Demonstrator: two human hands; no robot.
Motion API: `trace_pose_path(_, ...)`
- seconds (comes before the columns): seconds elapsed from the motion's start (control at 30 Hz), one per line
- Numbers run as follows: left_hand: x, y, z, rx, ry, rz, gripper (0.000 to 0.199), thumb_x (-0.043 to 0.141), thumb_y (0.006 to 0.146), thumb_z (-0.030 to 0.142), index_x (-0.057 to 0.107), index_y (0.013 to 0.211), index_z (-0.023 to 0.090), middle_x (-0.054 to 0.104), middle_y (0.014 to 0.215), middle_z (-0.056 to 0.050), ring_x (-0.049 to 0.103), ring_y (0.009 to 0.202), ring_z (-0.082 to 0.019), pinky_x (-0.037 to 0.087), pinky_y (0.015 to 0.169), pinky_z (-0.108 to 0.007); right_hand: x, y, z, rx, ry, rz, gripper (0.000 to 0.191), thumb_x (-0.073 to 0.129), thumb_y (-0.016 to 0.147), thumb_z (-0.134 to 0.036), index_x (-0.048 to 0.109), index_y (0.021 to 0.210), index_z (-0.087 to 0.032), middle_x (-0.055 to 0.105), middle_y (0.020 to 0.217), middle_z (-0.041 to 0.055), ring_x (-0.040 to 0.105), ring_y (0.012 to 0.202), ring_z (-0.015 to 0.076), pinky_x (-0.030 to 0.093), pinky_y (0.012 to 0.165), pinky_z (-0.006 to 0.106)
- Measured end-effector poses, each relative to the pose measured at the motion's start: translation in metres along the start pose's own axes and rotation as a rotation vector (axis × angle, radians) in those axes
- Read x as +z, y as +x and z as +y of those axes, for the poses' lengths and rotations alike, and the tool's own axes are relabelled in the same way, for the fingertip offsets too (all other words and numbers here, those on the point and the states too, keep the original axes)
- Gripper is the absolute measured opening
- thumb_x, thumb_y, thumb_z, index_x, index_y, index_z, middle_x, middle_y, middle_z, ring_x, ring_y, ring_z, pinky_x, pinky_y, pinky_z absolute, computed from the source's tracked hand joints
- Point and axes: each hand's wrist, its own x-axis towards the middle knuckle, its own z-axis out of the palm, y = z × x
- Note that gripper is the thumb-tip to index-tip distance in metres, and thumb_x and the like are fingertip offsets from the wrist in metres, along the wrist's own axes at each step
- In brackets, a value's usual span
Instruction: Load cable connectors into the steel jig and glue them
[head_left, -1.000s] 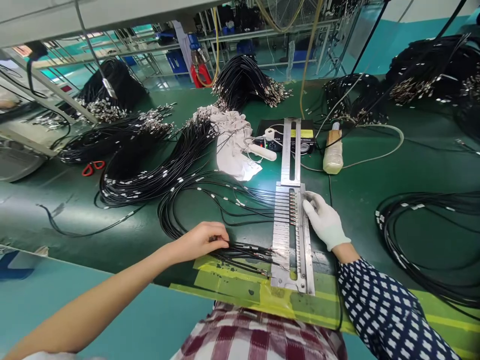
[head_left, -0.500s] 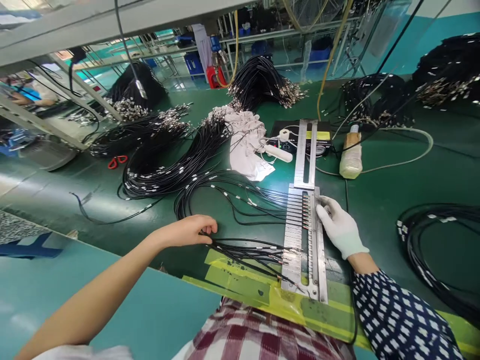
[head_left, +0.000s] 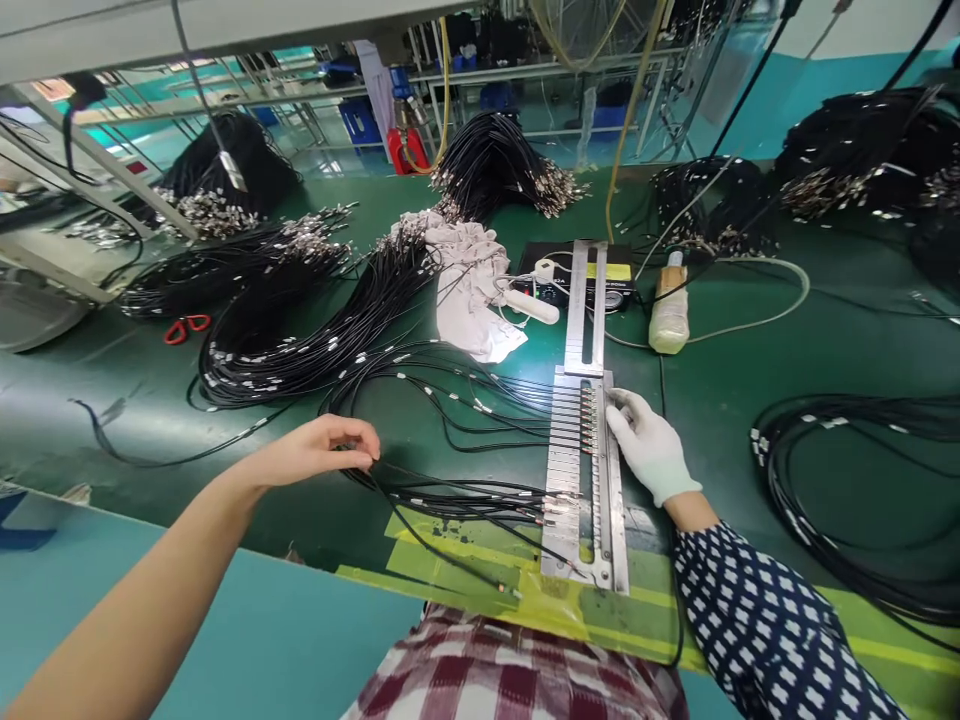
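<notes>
Black cable (head_left: 452,562) in left hand (head_left: 334,446), end over yellow tape (head_left: 556,602)

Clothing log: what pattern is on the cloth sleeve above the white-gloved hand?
Cloth sleeve: small white motifs repeated on dark navy; best in the head view.

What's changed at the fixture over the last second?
The left hand has moved left along the loose cables, away from the metal fixture. One cable end now lies apart, over the yellow tape. Whether the hand grips a cable is unclear. The gloved right hand stays at the fixture's right edge; the slotted row looks unchanged.
</notes>
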Motion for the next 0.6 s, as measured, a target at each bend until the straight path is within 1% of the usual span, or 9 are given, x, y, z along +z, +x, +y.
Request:
trace_pose_path(0.1, 0.011, 0.008, -0.003, 0.054, 0.044, -0.001, 0.028, 0.058, 0.092, 0.043, 0.064, 0.085, 0.017, 0.063, 0.084, -0.002, 0.057, 0.077, -0.015, 0.047, 0.071, -0.024, 0.001, 0.0, 0.001, -0.008, -0.008, 0.016, 0.041, 0.045, 0.096, -0.05, 0.06, 0.126, -0.027, 0.072, 0.086, 0.0018, 0.068, 0.076, 0.0225, 0.047, 0.066, 0.031)
trace_pose_path(0.17, 0.025, 0.016, 0.0, 0.1, 0.103, 0.043, 0.028, 0.054, 0.095, 0.042, 0.062, 0.085, 0.017, 0.062, 0.086, -0.002, 0.056, 0.079, -0.015, 0.047, 0.074, -0.025, 0.001, 0.0, 0.002, -0.013, -0.015, 0.021, 0.041, 0.045, 0.096, -0.049, 0.06, 0.126, -0.026, 0.073, 0.088, 0.0023, 0.068, 0.076, 0.0223, 0.047, 0.066, 0.03)
trace_pose_path(0.23, 0.045, 0.026, 0.006, 0.139, 0.235, 0.11, 0.024, 0.051, 0.096, 0.038, 0.061, 0.087, 0.018, 0.061, 0.09, -0.003, 0.056, 0.085, -0.017, 0.047, 0.079, -0.029, 0.002, -0.001, 0.002, -0.014, -0.009, 0.017, 0.04, 0.044, 0.096, -0.049, 0.059, 0.126, -0.026, 0.072, 0.087, 0.002, 0.068, 0.076, 0.0222, 0.047, 0.067, 0.03)
trace_pose_path(0.33, 0.083, 0.043, 0.025, 0.198, 0.459, 0.195, 0.016, 0.05, 0.097, 0.032, 0.06, 0.1, 0.019, 0.062, 0.099, -0.006, 0.055, 0.096, -0.022, 0.044, 0.087, -0.036, 0.001, -0.001, 0.0, -0.016, 0.011, 0.014, 0.039, 0.045, 0.096, -0.048, 0.059, 0.125, -0.026, 0.069, 0.08, 0.0007, 0.067, 0.075, 0.0218, 0.047, 0.067, 0.03)
trace_pose_path(0.4, 0.11, 0.054, 0.042, 0.257, 0.499, 0.185, 0.016, 0.048, 0.099, 0.03, 0.058, 0.109, 0.021, 0.062, 0.106, -0.007, 0.055, 0.099, -0.023, 0.043, 0.089, -0.038, 0.0, -0.002, -0.002, -0.027, 0.026, 0.02, 0.039, 0.045, 0.096, -0.047, 0.059, 0.125, -0.025, 0.067, 0.076, 0.0001, 0.066, 0.074, 0.0217, 0.047, 0.068, 0.031)
trace_pose_path(0.47, 0.131, 0.063, 0.058, 0.325, 0.477, 0.132, 0.016, 0.049, 0.099, 0.03, 0.055, 0.111, 0.021, 0.062, 0.108, -0.007, 0.055, 0.099, -0.023, 0.044, 0.089, -0.038, -0.004, -0.005, -0.002, -0.045, 0.05, 0.009, 0.039, 0.045, 0.096, -0.047, 0.058, 0.125, -0.025, 0.065, 0.076, 0.0002, 0.065, 0.074, 0.0213, 0.047, 0.068, 0.031)
trace_pose_path(0.53, 0.145, 0.07, 0.069, 0.382, 0.448, 0.086, 0.013, 0.05, 0.099, 0.028, 0.055, 0.108, 0.021, 0.063, 0.105, -0.007, 0.056, 0.095, -0.022, 0.045, 0.086, -0.036, -0.008, -0.011, 0.001, -0.06, 0.091, -0.031, 0.039, 0.046, 0.096, -0.045, 0.056, 0.127, -0.024, 0.065, 0.078, 0.0003, 0.064, 0.074, 0.0204, 0.048, 0.069, 0.031)
trace_pose_path(0.6, 0.151, 0.074, 0.072, 0.408, 0.391, 0.065, 0.009, 0.05, 0.099, 0.024, 0.057, 0.103, 0.02, 0.063, 0.099, -0.006, 0.057, 0.092, -0.021, 0.046, 0.083, -0.033, -0.013, -0.019, 0.005, -0.077, 0.148, -0.09, 0.04, 0.046, 0.096, -0.045, 0.054, 0.129, -0.023, 0.064, 0.08, 0.0005, 0.064, 0.074, 0.0195, 0.049, 0.071, 0.031)
